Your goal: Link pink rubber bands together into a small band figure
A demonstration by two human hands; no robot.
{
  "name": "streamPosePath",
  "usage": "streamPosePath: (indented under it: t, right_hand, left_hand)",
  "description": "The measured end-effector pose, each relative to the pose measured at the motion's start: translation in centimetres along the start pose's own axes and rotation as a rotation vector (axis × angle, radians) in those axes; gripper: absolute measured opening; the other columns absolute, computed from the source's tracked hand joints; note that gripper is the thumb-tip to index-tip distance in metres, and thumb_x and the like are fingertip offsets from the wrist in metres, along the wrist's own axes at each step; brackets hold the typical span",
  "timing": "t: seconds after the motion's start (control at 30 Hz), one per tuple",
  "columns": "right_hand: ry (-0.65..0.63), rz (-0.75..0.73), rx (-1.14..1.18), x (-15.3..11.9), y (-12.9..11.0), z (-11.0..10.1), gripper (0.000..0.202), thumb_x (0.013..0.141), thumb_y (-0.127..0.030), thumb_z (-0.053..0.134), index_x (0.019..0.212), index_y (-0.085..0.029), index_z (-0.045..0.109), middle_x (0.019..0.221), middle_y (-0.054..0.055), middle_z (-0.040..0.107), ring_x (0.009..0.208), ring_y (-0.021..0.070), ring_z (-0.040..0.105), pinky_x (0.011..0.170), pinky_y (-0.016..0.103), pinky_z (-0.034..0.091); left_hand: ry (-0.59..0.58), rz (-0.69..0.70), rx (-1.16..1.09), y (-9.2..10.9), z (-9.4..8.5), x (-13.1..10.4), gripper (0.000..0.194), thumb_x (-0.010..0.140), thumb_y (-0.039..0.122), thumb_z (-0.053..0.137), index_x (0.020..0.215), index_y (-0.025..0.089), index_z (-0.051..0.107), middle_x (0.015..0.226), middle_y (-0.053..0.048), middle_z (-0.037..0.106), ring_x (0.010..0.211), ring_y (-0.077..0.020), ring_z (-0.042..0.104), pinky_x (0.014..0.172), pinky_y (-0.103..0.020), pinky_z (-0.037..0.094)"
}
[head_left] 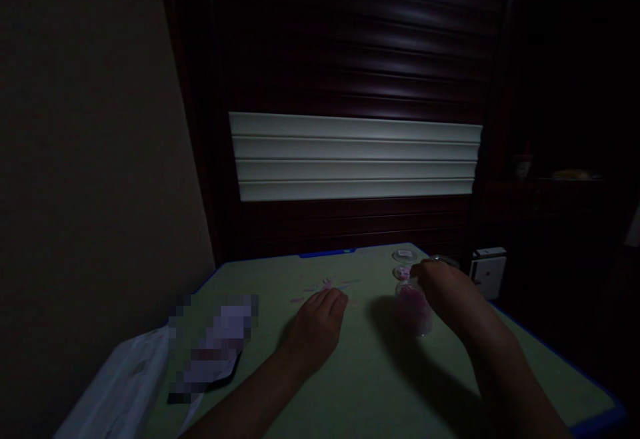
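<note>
My left hand rests low over the table, its fingers curled together at the near edge of several small pinkish pieces laid out in a spread pattern. What its fingertips hold, if anything, is hidden. Over on the right, my right hand is above a clear tub with pink contents, its fingers pinched at the far side of the rim. Just beyond the tub sits a small clear round dish with pinkish bits, close to those fingertips. Dim light hides what the pinch holds.
The green tabletop has a blue edge. A clear round lid lies near the back, and another round clear item is partly behind my right hand. At left are a blurred-out flat object and a white box.
</note>
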State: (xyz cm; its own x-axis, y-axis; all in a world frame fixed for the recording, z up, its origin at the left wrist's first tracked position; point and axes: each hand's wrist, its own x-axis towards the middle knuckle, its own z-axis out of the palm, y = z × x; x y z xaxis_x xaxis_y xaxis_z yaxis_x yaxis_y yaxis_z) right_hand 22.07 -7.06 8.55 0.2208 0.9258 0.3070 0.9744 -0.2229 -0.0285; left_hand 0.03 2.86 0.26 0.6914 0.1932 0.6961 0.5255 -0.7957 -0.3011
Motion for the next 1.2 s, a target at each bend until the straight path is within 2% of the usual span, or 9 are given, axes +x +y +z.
streamPosePath:
  t: [0.2,0.33,0.53,0.7,0.83,1.0,1.2]
  right_hand:
    - [0.046,-0.129,-0.002,0.1,-1.9,-0.5,0.026,0.086,-0.019,0.039,0.086,-0.018,0.065,0.091,0.010,0.064,0.078,0.0192,0.061,0.062,0.027,0.037]
    - [0.044,-0.224,0.007,0.3,-3.4,0.0,0.027,0.088,-0.023,0.037,0.085,-0.018,0.064,0.087,0.008,0.064,0.078,0.0185,0.060,0.063,0.027,0.037]
    - [0.006,-0.341,0.044,0.3,-4.7,1.1,0.025,0.086,-0.018,0.039,0.080,-0.017,0.063,0.084,0.008,0.064,0.072,0.0167,0.060,0.060,0.026,0.035]
    - [-0.046,-0.413,0.123,-0.3,-5.7,1.5,0.025,0.084,-0.018,0.039,0.078,-0.017,0.063,0.081,0.006,0.065,0.066,0.0137,0.058,0.055,0.023,0.033]
    - [-0.114,-0.478,0.189,-0.5,-6.3,2.3,0.020,0.079,-0.015,0.044,0.078,-0.018,0.063,0.081,0.004,0.065,0.066,0.0109,0.058,0.056,0.020,0.034]
    - [-0.148,-0.505,0.231,-0.5,-6.6,2.6,0.021,0.079,-0.016,0.042,0.077,-0.017,0.063,0.079,0.004,0.065,0.063,0.0108,0.057,0.056,0.019,0.034]
    - [-0.156,-0.480,0.280,-0.5,-6.5,2.5,0.020,0.077,-0.014,0.043,0.075,-0.017,0.063,0.078,0.005,0.064,0.064,0.0113,0.056,0.057,0.020,0.034]
  left_hand:
    - [-0.109,-0.064,-0.043,0.2,-0.6,0.3,0.022,0.086,0.005,0.033,0.096,0.015,0.050,0.091,-0.008,0.057,0.084,-0.0195,0.055,0.079,-0.037,0.047]
    - [-0.166,-0.136,-0.041,-0.2,-0.8,0.3,0.019,0.088,0.008,0.034,0.095,0.016,0.050,0.093,-0.006,0.055,0.087,-0.0197,0.053,0.080,-0.037,0.045]
    - [-0.213,-0.254,-0.108,-1.8,-0.7,-0.2,0.021,0.090,0.009,0.033,0.094,0.017,0.051,0.090,-0.004,0.054,0.085,-0.0168,0.051,0.079,-0.031,0.043]
    - [-0.302,-0.246,-0.082,-3.2,-0.4,-1.2,0.020,0.090,0.010,0.035,0.090,0.017,0.054,0.090,-0.004,0.055,0.085,-0.0169,0.052,0.076,-0.030,0.043]
    - [-0.350,-0.247,0.004,-3.5,-0.4,-1.5,0.022,0.089,0.008,0.035,0.089,0.017,0.055,0.093,-0.005,0.055,0.087,-0.0182,0.052,0.077,-0.032,0.042]
    - [-0.437,-0.263,0.077,-3.5,-0.4,-1.5,0.023,0.084,0.004,0.038,0.085,0.016,0.058,0.094,-0.007,0.056,0.089,-0.0202,0.053,0.076,-0.033,0.042]
    - [-0.456,-0.310,0.099,-4.0,-0.4,-1.7,0.026,0.082,0.001,0.038,0.089,0.015,0.058,0.096,-0.009,0.056,0.091,-0.0206,0.053,0.079,-0.034,0.041]
